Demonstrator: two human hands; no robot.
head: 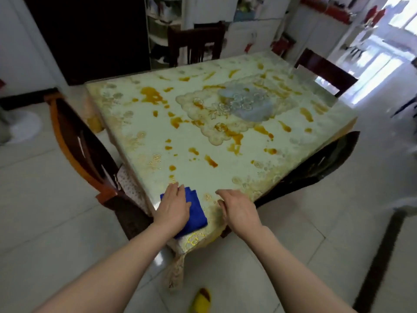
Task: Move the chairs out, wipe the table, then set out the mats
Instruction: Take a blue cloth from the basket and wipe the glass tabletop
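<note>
Looks like this is right at the wiping step, or just about to be. The left hand (174, 205) lies flat on a folded blue cloth (190, 214) at the near corner of the tabletop (158, 132), fingers straight and close together, pressing down rather than gripping. The right hand (237, 207) hovers or rests just beside it on the same corner, palm down, fingers loosely spread and holding nothing; can't tell if it actually touches the surface. Both forearms reach forward from the bottom of the view, wrists roughly level. The tabletop is covered in orange-yellow blotches, though I honestly can't say whether they're spills or part of the pattern. A lacy mat (228, 114) already sits near the middle, with something pale blue-grey on it, blurred. As for the chairs: the left chair (83, 147) and the black one on the right (316, 163) both sit close against the table edges, and two more dark chairs (196, 44) stand at the far side, so I'd guess the moving-out part isn't really finished. Next move, I reckon, is to push the cloth forward across the surface with steady downward pressure, working away from this corner, and the mat will need lifting to wipe under it.
</note>
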